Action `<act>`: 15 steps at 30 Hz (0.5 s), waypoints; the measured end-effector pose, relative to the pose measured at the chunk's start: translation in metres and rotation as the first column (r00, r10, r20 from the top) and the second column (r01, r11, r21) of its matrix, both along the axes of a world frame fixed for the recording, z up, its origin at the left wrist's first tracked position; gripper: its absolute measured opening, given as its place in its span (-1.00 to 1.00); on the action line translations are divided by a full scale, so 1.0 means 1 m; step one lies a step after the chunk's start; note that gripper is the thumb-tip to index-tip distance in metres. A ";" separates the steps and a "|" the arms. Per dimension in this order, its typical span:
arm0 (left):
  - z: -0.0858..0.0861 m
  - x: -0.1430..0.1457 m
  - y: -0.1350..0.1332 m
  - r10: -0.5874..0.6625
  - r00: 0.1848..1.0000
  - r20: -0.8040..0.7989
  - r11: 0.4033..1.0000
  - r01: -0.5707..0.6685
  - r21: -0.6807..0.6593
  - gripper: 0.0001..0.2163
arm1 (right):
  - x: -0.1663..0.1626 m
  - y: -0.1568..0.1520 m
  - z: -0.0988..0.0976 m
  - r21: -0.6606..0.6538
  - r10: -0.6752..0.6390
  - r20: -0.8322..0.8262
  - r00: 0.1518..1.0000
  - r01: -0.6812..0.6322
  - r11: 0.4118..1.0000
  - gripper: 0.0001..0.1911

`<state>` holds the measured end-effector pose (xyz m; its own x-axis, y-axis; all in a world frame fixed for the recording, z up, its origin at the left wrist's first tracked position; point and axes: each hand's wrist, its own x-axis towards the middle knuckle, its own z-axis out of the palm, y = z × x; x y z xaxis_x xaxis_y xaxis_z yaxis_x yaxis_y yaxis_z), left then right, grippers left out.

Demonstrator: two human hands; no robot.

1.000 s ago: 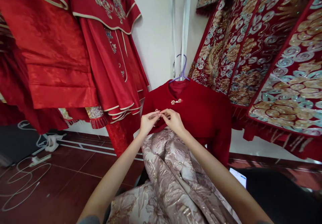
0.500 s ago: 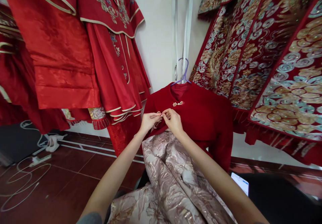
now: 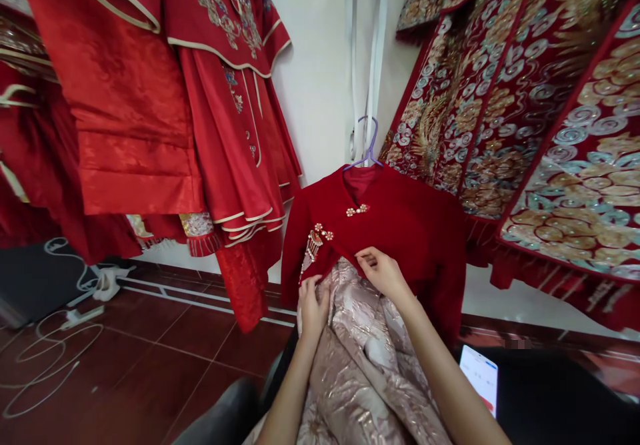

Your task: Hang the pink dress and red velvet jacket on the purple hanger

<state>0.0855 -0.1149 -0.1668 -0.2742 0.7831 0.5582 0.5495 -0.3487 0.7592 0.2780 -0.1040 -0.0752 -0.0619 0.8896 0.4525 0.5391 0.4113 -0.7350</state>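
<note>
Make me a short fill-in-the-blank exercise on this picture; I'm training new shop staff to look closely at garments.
1. The dark red velvet jacket hangs on a thin ____ wire hanger.
2. The left hand rests on the shiny ____ brocade skirt under the jacket.
3. The right hand touches the jacket's lower ____.
4. A lit phone lies to the ____ of the skirt.

Missing words: purple; pink; edge; right

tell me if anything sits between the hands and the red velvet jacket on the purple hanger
Nothing visible does. The right hand already pinches the lower front edge of the red velvet jacket, and the left hand rests just below its hem on the pink-gold brocade fabric.
</note>
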 end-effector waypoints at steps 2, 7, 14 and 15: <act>-0.009 0.000 -0.005 -0.005 0.997 -0.082 1.000 0.004 -0.005 -0.80 | 0.007 -0.003 -0.006 -0.069 0.011 -0.002 1.000 -0.011 0.998 -0.76; 0.014 -0.011 -0.004 -0.074 0.989 -0.127 0.997 0.075 -0.001 -0.85 | 0.012 -0.001 -0.016 -0.127 0.127 -0.090 0.988 -0.138 0.982 -0.64; 0.054 -0.018 -0.024 -0.340 0.940 -0.038 0.940 0.341 0.008 -0.86 | 0.008 -0.004 -0.023 -0.178 0.248 -0.209 0.946 -0.286 0.941 -0.76; 0.053 -0.016 -0.024 -0.384 0.920 -0.075 0.923 0.384 -0.021 -0.86 | 0.008 -0.006 -0.022 -0.183 0.265 -0.219 0.939 -0.306 0.934 -0.78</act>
<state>0.0691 -0.1387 -0.1141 0.0912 0.8228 0.5610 0.4307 -0.5405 0.7227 0.2859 -0.1095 -0.0974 -0.2598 0.9229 0.2842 0.2659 0.3513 -0.8977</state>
